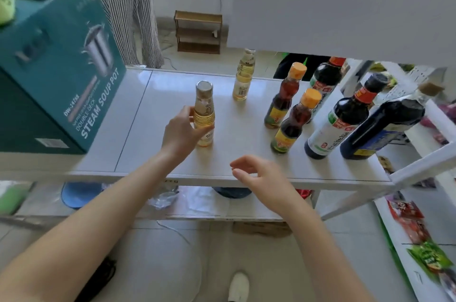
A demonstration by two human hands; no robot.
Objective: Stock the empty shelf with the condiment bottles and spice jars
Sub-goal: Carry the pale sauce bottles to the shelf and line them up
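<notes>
Pale-gold liquid is showing through the clear silver-capped bottle, which the left hand is gripping from its left side, thumb and fingers curling round the ribbed waist. The right hand is hovering over the front edge of the white metal shelf, fingers loosely bent and holding nothing. It is sitting to the right of the bottle and nearer the person, apart from it. The bottle is standing upright, long axis vertical and cap pointing up, its base apparently meeting the shelf left of centre. The left hand is plainly the nearer one, and is probably needing only to let go or nudge the bottle into line. Behind and to the right, a second clear bottle of pale-yellow liquid is standing alone. Further right, two amber orange-capped bottles are standing one in front of the other, and three tall dark sauce bottles are crowding the shelf's right end. All are upright, their lean looking like lens distortion. A teal cardboard box is occupying the surface to the left.
</notes>
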